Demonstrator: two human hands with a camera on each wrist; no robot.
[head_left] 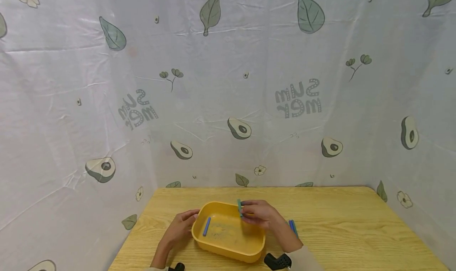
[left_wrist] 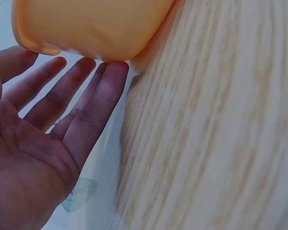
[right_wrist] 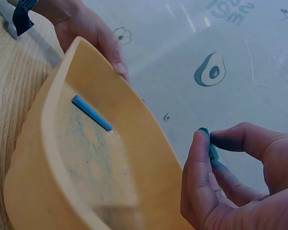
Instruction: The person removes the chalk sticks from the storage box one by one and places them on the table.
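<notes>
A yellow plastic basin stands on the wooden table. Inside it, toward the left, lies a blue chalk stick, with bluish smudges on the floor beside it. My right hand pinches a green chalk stick between thumb and fingers, over the basin's right part. In the right wrist view, the fingers cover most of the green stick. My left hand touches the basin's left side. Its fingers look extended and spread in the left wrist view, the fingertips against the basin wall.
To the right of the basin, partly behind my right forearm, several blue and green sticks lie on the table. A pale patterned sheet with avocados and leaves hangs behind the table and along its sides.
</notes>
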